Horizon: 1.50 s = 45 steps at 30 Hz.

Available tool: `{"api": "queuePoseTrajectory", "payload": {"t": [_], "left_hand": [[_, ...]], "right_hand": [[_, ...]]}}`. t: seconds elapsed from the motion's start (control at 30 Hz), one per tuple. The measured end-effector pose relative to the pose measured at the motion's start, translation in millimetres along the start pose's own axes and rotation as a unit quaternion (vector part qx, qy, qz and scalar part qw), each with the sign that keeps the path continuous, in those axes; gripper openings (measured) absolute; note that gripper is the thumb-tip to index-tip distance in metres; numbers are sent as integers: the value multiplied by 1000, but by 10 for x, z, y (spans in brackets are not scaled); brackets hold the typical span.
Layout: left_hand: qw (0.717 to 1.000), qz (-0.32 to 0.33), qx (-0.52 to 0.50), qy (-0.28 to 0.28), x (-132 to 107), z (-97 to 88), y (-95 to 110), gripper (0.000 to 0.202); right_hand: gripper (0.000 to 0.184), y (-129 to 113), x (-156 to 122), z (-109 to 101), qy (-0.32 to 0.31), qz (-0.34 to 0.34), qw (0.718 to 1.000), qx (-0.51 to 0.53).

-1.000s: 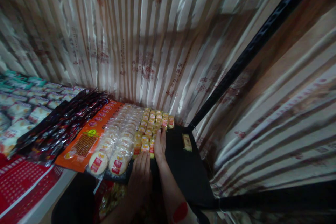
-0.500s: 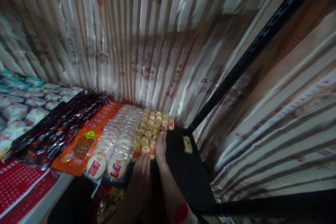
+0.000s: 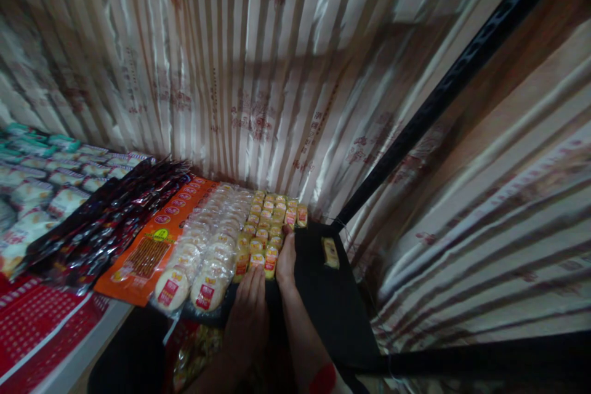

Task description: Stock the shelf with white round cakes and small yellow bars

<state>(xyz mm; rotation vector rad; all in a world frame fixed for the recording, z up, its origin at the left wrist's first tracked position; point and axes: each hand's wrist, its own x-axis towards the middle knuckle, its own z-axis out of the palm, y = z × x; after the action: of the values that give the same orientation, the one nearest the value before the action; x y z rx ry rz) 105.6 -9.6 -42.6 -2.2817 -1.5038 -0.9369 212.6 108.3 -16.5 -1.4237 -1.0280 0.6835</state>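
Note:
Small yellow-wrapped cakes (image 3: 261, 234) stand in close rows on the dark shelf top. My left hand (image 3: 252, 298) rests against the front end of these rows, fingers stretched out and side by side. Along their right side lies my right hand (image 3: 287, 258), held flat on edge with its fingers pointing away from me. Neither hand grasps anything. One separate yellow-wrapped piece (image 3: 330, 252) lies farther right on the shelf. Two rows of round white packaged cakes (image 3: 205, 289) border the yellow ones on the left.
Left of the round cakes are an orange snack bag (image 3: 148, 252), dark shiny packets (image 3: 106, 221) and several white packs (image 3: 69, 200). A red perforated basket (image 3: 41, 332) is at lower left. A black post (image 3: 434, 92) slants up at right, before pleated curtain (image 3: 258, 74).
My right hand has eased slightly right, showing more of the nearest yellow cakes. My left hand stays at the front of the rows. The view has shifted a little.

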Motion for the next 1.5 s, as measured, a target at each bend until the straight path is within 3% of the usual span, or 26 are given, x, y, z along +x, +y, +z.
{"api": "queuePoseTrajectory", "payload": {"t": [0.13,0.37,0.57,0.67,0.8,1.0,1.23,1.5], "left_hand": [[1000,11,-15,7,-1,-2,-8,55],[1000,14,18,4,-15,20,-8,58],[1000,14,24,7,-7,-10,-11,57],[1000,10,26,13,-16,-36,-9,52],[999,-32,19,-22,-86,-42,-13,46],[999,-3,26,-21,-199,66,-23,49],[1000,-17,2,6,-56,111,-31,60],[999,-31,5,1,-10,47,-44,57]], "right_hand": [[73,-21,-98,-40,3,-12,998,-55],[70,-14,-139,124,26,-22,992,-122],[64,-27,-166,130,38,-49,987,-146],[62,-34,-173,121,43,-51,986,-152],[62,-59,-180,124,42,-52,986,-151],[63,-70,-186,122,42,-48,988,-141],[61,-63,-187,118,43,-56,987,-143],[63,-88,-199,121,46,-25,989,-138]]}}
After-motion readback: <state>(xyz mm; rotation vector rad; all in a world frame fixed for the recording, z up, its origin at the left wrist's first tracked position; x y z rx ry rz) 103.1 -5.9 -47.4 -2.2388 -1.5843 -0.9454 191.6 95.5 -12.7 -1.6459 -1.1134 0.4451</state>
